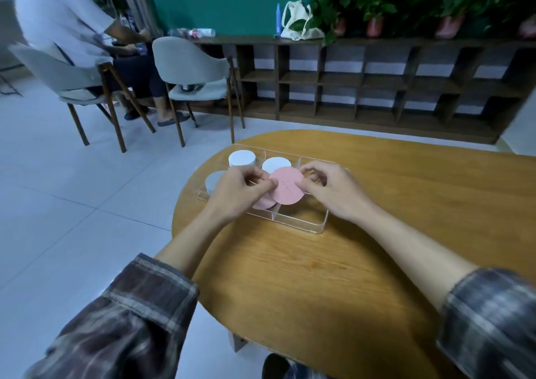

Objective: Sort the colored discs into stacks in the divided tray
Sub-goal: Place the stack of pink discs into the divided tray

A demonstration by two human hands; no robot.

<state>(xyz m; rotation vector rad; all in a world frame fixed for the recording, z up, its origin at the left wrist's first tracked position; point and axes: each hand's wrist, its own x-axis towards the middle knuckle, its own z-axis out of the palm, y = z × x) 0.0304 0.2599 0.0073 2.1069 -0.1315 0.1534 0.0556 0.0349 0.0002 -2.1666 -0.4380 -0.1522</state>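
- A rounded wooden table [377, 262] stands on a pale tiled floor [72, 190].
- Over the clear divided tray [301, 225], the left hand [237, 193] and right hand [336, 193] pinch a pink disc [288, 187] at opposite edges.
- Just below it, a pink stack [265, 203] sits in a near compartment.
- A far white stack [242, 158], a second white stack [276, 164] and a grey stack [213, 180] fill other compartments.

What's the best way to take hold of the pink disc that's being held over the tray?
By its rim, from the sides. The pink disc is thin and flat, face up, so pinch opposite edges, as the left hand and right hand do now. From above there is only flat face to press on.
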